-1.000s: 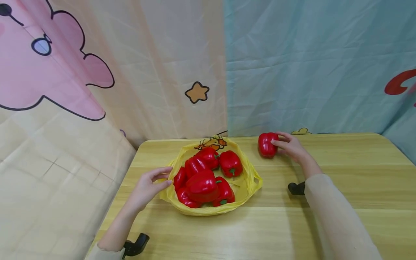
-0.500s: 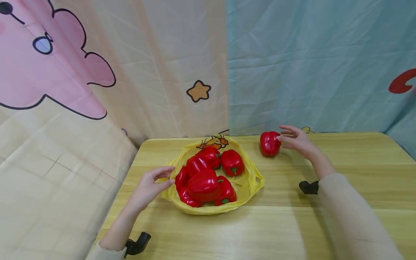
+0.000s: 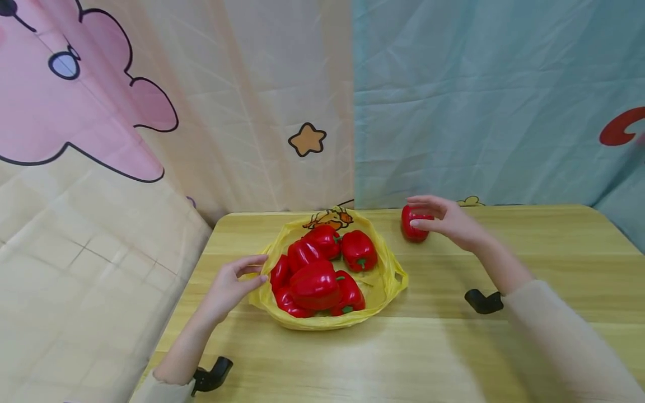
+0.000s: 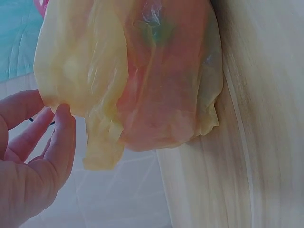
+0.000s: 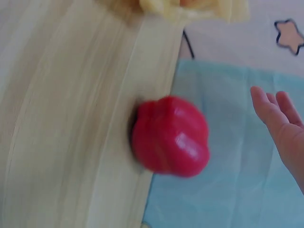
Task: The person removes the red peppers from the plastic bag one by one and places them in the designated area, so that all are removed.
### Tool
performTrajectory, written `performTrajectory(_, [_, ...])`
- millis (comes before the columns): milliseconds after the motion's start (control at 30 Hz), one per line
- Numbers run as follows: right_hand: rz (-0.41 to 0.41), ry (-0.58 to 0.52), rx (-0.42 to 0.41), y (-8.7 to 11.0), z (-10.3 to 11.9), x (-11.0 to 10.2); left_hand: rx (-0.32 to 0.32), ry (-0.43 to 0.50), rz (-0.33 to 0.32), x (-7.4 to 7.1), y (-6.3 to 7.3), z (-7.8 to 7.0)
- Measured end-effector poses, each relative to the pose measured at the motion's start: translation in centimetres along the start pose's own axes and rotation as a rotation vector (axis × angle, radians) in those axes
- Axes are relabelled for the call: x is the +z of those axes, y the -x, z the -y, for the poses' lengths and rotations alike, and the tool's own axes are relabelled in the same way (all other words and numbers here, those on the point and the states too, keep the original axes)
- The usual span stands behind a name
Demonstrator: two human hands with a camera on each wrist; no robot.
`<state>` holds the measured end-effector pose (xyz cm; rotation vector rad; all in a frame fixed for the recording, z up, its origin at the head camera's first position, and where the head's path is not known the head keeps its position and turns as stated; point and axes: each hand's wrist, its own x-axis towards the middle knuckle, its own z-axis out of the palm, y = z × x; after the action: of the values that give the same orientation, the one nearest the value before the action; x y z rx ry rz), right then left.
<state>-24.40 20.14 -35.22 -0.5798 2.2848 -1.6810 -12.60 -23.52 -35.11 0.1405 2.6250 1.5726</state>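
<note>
On the wooden table stands an open yellow plastic bag [image 3: 383, 302] with its rim spread wide. Several red bell peppers [image 3: 314, 285] with green stems lie inside it. My left hand [image 3: 230, 290] is at the bag's left edge, holding the rim with thumb and fingertips, as the left wrist view [image 4: 42, 161] shows too. A single red bell pepper [image 5: 171, 137] stands on the table right of the bag. In the head view my right hand [image 3: 448, 222] partly covers this pepper. The right wrist view has the hand [image 5: 285, 128] apart from it, fingers extended, holding nothing.
A printed curtain [image 3: 453, 101] hangs right behind the table's back edge, and another cloth [image 3: 90, 280] borders the left side. The wooden tabletop [image 3: 383, 364] extends in front of the bag and to the right.
My right hand has let go of the single bell pepper, drawn back to the right, then moved left above it again. The left hand has stayed at the bag.
</note>
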Motion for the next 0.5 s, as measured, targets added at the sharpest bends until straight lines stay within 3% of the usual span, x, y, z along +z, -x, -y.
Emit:
performTrajectory(167, [0.081,-0.020,-0.072,0.5,1.4,2.5,0.026,0.029,0.002,0.0,0.1,0.3])
performTrajectory(333, [0.215,-0.125,-0.167,0.6,2.4,5.6,0.038,0.041,-0.003,-0.1,0.2,0.5])
performTrajectory(500, [0.326,-0.139,-0.181,0.5,2.8,8.9,0.029,0.031,-0.008,-0.1,0.2,0.3])
